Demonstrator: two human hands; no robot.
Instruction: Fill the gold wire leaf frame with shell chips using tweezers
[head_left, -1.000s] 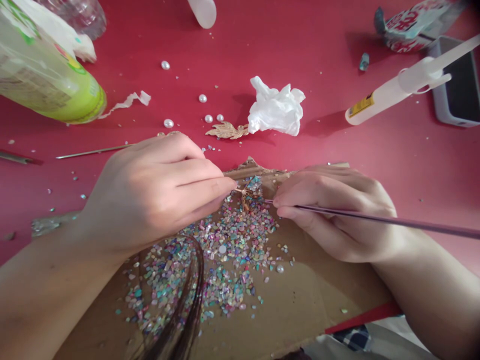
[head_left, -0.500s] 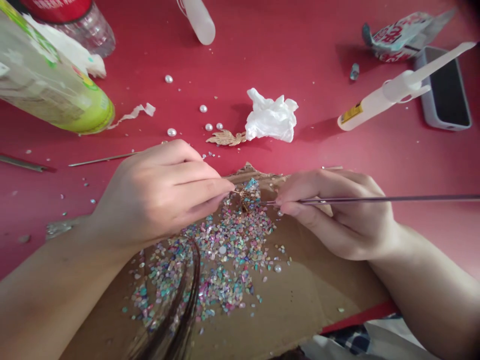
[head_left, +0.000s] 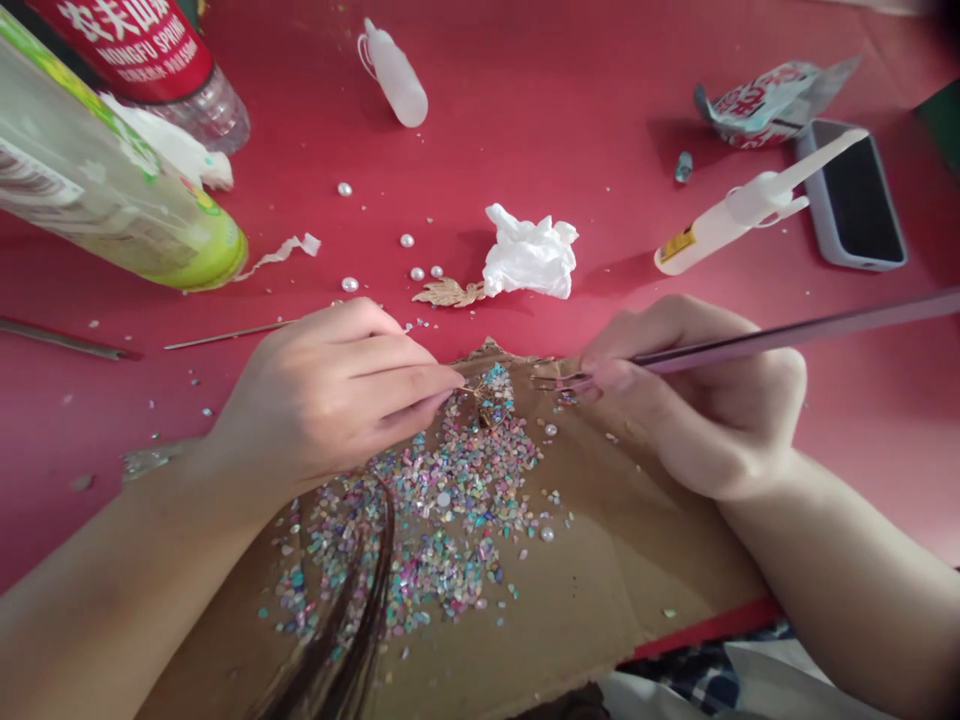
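Over the cardboard (head_left: 600, 570), left hand (head_left: 330, 400) pinched on a gold charm (head_left: 486, 392), right hand (head_left: 697, 410) clamped round a thin tool (head_left: 787, 335) beside chips (head_left: 450, 510).

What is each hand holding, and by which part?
The left hand pinches the small gold ornament by its left end; the right hand grips the thin tool close to its working tip.

Looks like a home craft table rather than a workshop: red top (head_left: 600, 60) strewn with loose pearls (head_left: 349, 284), cardboard (head_left: 637, 560) heaped with coloured chips (head_left: 457, 500), glue bottle (head_left: 720, 220), tissue (head_left: 529, 255) and gold charm (head_left: 448, 292), mixed with household clutter: phone (head_left: 855, 195), snack wrapper (head_left: 765, 100), water bottle (head_left: 150, 60)
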